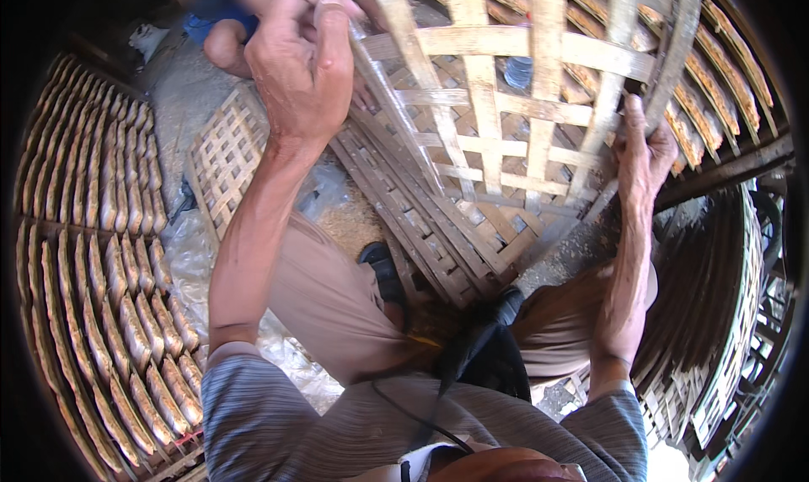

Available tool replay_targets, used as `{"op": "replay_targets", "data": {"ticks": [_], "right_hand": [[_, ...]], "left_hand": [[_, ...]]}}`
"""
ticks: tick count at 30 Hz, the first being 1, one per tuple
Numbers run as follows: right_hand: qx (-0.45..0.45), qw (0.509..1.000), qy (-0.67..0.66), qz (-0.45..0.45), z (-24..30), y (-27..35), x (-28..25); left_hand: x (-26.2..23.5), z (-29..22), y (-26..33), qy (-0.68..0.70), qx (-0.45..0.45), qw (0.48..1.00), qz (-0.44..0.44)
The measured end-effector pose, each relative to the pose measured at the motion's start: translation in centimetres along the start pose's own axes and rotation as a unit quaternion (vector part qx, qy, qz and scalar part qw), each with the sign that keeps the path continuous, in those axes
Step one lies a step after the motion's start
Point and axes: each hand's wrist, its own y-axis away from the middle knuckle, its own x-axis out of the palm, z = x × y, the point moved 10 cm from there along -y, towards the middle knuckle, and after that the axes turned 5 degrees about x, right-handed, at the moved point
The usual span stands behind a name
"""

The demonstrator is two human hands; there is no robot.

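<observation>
A woven bamboo tray point(482, 73), an open lattice of pale slats in a darker frame, is held up tilted in front of me. My left hand point(305, 65) is closed at its upper left edge, the fingertips partly hidden and blurred. On the right side, my right hand point(645, 149) grips the frame, thumb laid along it. Beneath the raised tray, several more trays point(413, 212) of the same kind lie stacked between my legs. Another lattice tray point(226, 157) rests slanted beyond my left forearm.
Racks of pale, brown-edged slabs stand on the left point(126, 313) and upper right point(716, 69). Many trays point(712, 330) are packed upright at the right. Another person's knee point(226, 45) shows at the upper left. Clear plastic sheeting point(190, 250) lies on the floor by the left rack.
</observation>
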Motion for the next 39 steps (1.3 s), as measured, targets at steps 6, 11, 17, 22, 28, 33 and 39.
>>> {"op": "replay_targets", "data": {"ticks": [6,11,17,22,28,33,39], "right_hand": [[0.048,0.992,-0.114,-0.011,-0.8,0.0,-0.3],[0.052,0.988,-0.144,-0.003,-0.4,0.1,0.2],[0.077,0.989,-0.120,0.044,-0.9,0.5,1.3],[0.089,0.982,-0.154,0.064,-1.5,0.3,1.3],[0.089,0.986,-0.131,0.050,-1.5,0.6,1.1],[0.090,0.988,-0.123,0.040,-2.0,0.7,1.8],[0.097,0.983,-0.150,0.030,-1.9,0.6,0.6]], "left_hand": [[1.8,5.0,2.6,0.057,-0.281,0.956,0.065],[5.0,5.6,4.5,0.125,-0.307,0.928,0.170],[4.5,5.2,4.2,0.027,-0.293,0.940,0.174],[4.7,4.5,3.6,0.037,-0.239,0.955,0.169],[4.6,4.8,4.1,0.043,-0.257,0.951,0.165],[4.2,4.6,4.8,0.107,-0.302,0.933,0.165],[5.2,3.3,3.6,0.143,-0.252,0.938,0.192]]}}
